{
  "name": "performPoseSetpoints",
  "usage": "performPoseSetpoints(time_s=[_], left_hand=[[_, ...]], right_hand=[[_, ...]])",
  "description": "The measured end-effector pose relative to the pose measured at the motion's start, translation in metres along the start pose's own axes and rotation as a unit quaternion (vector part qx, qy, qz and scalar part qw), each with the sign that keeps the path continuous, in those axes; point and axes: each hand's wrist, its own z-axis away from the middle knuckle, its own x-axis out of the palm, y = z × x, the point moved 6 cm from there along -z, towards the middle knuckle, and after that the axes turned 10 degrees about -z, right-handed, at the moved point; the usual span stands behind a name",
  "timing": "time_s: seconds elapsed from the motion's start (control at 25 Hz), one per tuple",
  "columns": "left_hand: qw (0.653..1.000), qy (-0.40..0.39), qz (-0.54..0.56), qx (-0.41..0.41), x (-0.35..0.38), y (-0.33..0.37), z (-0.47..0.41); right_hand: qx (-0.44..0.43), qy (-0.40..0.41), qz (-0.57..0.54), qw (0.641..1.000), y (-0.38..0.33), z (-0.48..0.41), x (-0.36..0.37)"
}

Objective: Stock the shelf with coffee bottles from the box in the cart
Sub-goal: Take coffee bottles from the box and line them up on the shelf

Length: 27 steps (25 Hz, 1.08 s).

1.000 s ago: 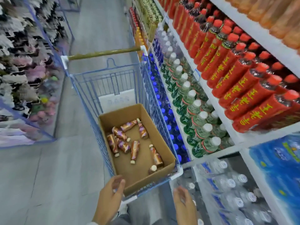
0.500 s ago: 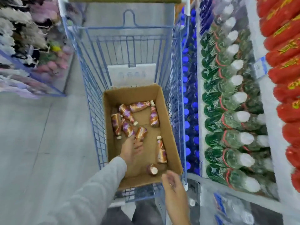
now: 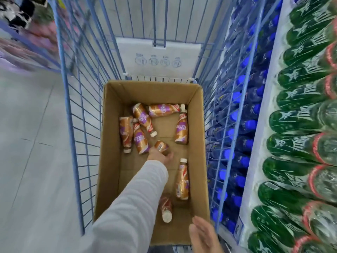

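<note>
step: take one from the box | left hand curls round a coffee bottle lying mid-box in the cart | right hand flat, fingers straight, by near rim | tip: wrap the body firmly, lift straight up, clear of the other bottles

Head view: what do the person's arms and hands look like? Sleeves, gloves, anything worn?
Left arm is covered to the wrist by a long, light grey sleeve, plain, no markings. Left hand and right hand are bare, no gloves. The right forearm is out of frame.
</note>
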Motion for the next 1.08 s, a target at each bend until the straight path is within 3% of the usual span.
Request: performPoseSetpoints(time_s=[0.08,0.16,0.2,0.24,0.36,0.64,0.84,0.96,1.08], left_hand=[[1.000,0.007,-0.015,-0.026,0.007,-0.005,-0.025],[0.999,0.007,0.043,-0.016,0.007,-0.001,-0.021],[0.993,0.008,0.119,-0.003,0.005,0.001,-0.006],[0.980,-0.001,0.194,-0.040,0.002,-0.002,0.008],[0.975,-0.080,0.199,-0.065,-0.011,-0.010,0.058],[0.989,-0.128,0.059,0.036,-0.115,-0.043,0.162],[0.979,-0.156,-0.036,0.123,-0.187,-0.056,0.205],[0.981,-0.135,-0.012,0.136,-0.210,-0.066,0.204],[0.984,-0.118,0.012,0.131,-0.220,-0.078,0.201]], right_hand=[[0.019,-0.001,0.006,1.000,0.011,-0.008,0.000],[0.039,0.011,-0.007,0.999,0.014,-0.010,-0.001],[0.035,0.016,-0.009,0.999,0.008,-0.009,-0.002],[0.025,0.014,-0.006,1.000,0.001,-0.008,-0.001],[-0.007,-0.006,0.000,1.000,-0.024,-0.003,0.000],[-0.073,-0.108,0.052,0.990,-0.069,-0.001,0.043],[-0.050,-0.092,0.107,0.989,-0.053,-0.031,0.067],[-0.054,-0.056,0.190,0.979,-0.040,-0.085,0.081],[0.004,-0.003,0.244,0.970,-0.017,-0.136,0.090]])
